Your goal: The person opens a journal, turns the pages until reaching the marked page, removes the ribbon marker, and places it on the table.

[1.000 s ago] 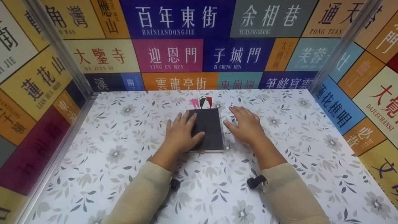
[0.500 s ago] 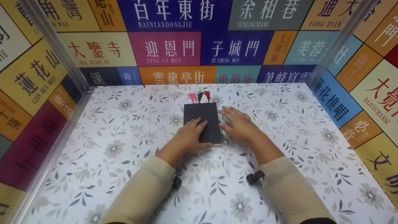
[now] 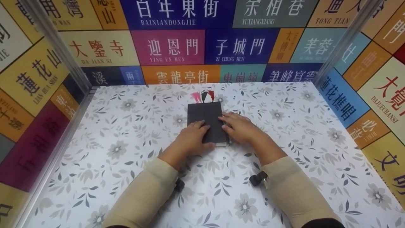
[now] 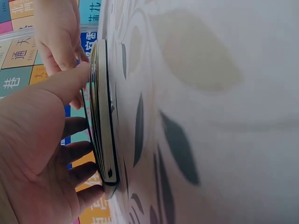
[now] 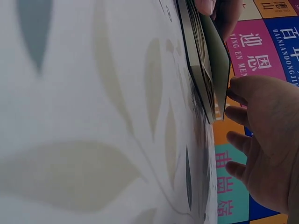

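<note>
A black-covered book [image 3: 207, 117] lies on the table in the head view. Pink, green and red tassels [image 3: 204, 96] stick out past its far edge. My left hand [image 3: 193, 137] rests on the lower left of the cover, fingers extended and thumb near the front edge. Over the right edge of the book reaches my right hand [image 3: 242, 128], its fingertips touching the cover there. In the right wrist view the front cover [image 5: 218, 65] stands a little apart from the pages [image 5: 197, 51] near the corner, with the right thumb [image 5: 240, 84] at its edge.
A white tablecloth [image 3: 126, 177] with grey flowers and leaves covers the table. Panels with coloured blocks of lettering form a back wall [image 3: 177, 47] and two side walls. Dark wrist devices [image 3: 258, 179] sit at both sleeve cuffs.
My left hand has slid from the book's upper left down to the lower part of the cover. The right hand has moved left from the tablecloth onto the book's right edge.
</note>
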Available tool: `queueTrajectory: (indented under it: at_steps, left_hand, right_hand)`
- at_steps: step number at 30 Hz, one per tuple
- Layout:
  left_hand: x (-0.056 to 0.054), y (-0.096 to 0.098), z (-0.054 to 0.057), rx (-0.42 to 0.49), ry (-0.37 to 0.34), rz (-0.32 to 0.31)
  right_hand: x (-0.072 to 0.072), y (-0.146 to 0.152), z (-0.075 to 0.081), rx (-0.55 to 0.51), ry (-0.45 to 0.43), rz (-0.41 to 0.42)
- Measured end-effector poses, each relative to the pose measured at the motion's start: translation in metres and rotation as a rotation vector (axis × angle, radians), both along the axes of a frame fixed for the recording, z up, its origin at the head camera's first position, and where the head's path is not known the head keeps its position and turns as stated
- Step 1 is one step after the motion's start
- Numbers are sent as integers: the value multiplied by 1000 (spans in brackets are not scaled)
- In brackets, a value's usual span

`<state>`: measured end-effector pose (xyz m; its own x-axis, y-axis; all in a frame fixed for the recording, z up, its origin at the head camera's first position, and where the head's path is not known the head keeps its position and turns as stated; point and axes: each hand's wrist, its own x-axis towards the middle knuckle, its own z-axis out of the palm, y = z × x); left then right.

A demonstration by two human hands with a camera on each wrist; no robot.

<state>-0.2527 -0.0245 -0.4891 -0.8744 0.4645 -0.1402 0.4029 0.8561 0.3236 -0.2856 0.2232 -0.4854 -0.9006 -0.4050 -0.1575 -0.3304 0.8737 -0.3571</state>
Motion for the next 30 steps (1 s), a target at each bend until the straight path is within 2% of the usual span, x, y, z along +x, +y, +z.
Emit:
queueTrajectory:
  at_steps: [5,12,18,24,30]
  left_hand:
    - [3,-4,2,15,5,4]
    - [8,-10,7,57,-42,30]
    - [12,-17,13,126,-13,29]
    - [17,-27,22,178,82,3]
    - [19,-37,29,155,265,-29]
  right_hand:
    - [1,1,5,-41,36,27]
    - [0,1,11,-102,34,12]
    - [3,-5,17,-140,52,19]
    - [5,-8,22,-172,80,23]
    - [5,-10,25,-175,96,43]
